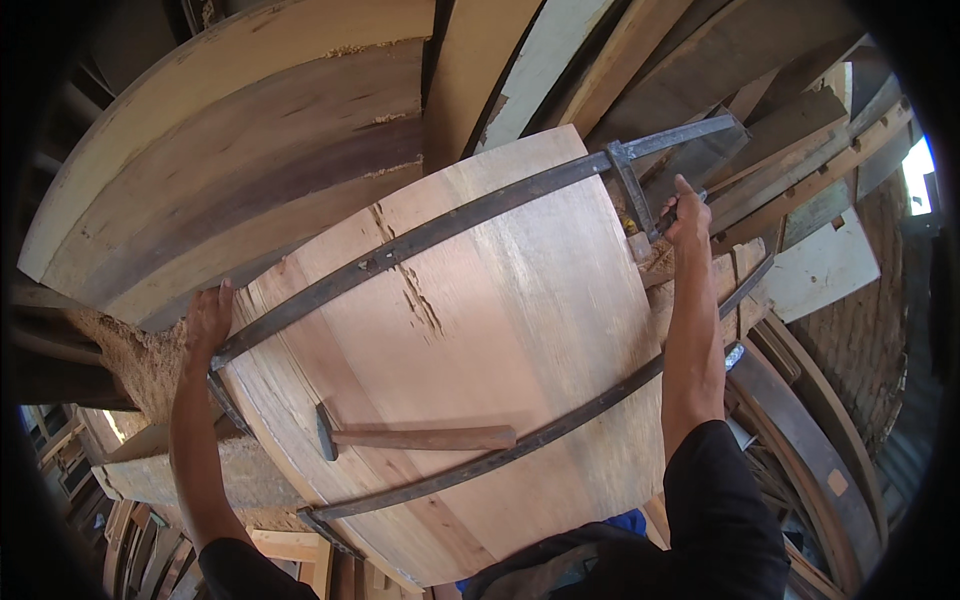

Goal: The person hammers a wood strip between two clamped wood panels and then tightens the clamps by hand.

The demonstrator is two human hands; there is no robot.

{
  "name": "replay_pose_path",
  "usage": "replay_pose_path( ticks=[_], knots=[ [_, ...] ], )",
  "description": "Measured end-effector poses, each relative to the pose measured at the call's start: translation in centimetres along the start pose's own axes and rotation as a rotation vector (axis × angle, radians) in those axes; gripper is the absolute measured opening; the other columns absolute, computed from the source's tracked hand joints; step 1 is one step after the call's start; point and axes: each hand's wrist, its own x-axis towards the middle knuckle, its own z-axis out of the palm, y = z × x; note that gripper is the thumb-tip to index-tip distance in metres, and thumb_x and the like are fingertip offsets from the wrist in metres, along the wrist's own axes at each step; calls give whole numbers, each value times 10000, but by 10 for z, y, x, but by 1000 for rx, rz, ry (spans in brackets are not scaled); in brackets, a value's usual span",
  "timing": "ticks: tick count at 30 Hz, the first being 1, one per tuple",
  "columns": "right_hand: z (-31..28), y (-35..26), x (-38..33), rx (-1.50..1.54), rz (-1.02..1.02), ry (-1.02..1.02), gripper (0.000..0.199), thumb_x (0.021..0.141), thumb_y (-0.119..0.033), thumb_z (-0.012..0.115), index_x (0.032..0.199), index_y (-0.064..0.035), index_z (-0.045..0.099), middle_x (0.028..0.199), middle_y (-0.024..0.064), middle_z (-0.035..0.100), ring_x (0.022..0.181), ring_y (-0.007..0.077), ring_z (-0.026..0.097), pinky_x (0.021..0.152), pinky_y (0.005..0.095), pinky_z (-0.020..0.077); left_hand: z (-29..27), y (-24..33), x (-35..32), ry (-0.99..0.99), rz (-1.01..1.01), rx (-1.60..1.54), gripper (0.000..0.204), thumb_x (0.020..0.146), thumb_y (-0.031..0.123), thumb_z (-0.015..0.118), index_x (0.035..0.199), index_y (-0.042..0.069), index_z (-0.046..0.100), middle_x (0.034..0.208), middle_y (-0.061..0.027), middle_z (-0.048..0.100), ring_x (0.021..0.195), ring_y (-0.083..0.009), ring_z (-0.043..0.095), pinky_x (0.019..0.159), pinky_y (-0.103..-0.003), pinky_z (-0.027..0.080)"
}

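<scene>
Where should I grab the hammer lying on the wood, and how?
Probably by the middle of its wooden handle, coming from above. The handle is long and slim, lying across the wood panel with nothing over it. Its right end sits close to the lower clamp, so there may be less finger room there.

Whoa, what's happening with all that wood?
Someone is working with bare hands at a wide wooden panel with two long metal clamps across it. The right hand grips the screw end of the far clamp, and the left hand is at the panel's left edge. The near clamp is untouched by either hand. A hammer lies on the panel.
</scene>
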Motion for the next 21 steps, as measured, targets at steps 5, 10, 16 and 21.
replay_pose_path(
  ticks=[5, 10, 16, 21],
  knots=[
    [-33, 8, 35, 510, 135, -507, 214, 923, -213, 664, 796, -100, 534, 653, 15, 502, 523, 140, 503, 441, 278, 419, 28, -41, 3, 203, 427, 408, 320, 998, 228, 481, 1214, -6, 512, 1044, -251, 628, 912, -436, 588, 800, -507, 491],
    [-9, 10, 16, 226, 109, -296, 311, 943, -348, 635, 772, -125, 501, 629, 7, 494, 547, 147, 521, 487, 291, 455, 24, -32, -12, 508, 576, 530, 249, 952, 101, 539, 1181, 4, 523, 957, -222, 627, 867, -380, 607, 724, -474, 516],
    [-35, 14, 66, -15, -126, -76, 253, 820, -215, 794, 797, -96, 573, 602, -1, 492, 483, 124, 467, 432, 284, 392, 13, -16, 14, 617, 698, 559, 277, 964, 173, 517, 1190, 24, 571, 889, -186, 644, 803, -348, 630, 718, -446, 538],
    [-47, 20, 87, 315, 22, -686, 225, 889, -239, 728, 804, -128, 552, 680, -18, 524, 566, 83, 495, 472, 233, 391, 12, -17, 0, 87, 202, 122, 497, 1020, 411, 359, 1138, 2, 614, 1035, -254, 664, 973, -471, 601, 880, -519, 491]
  ],
)
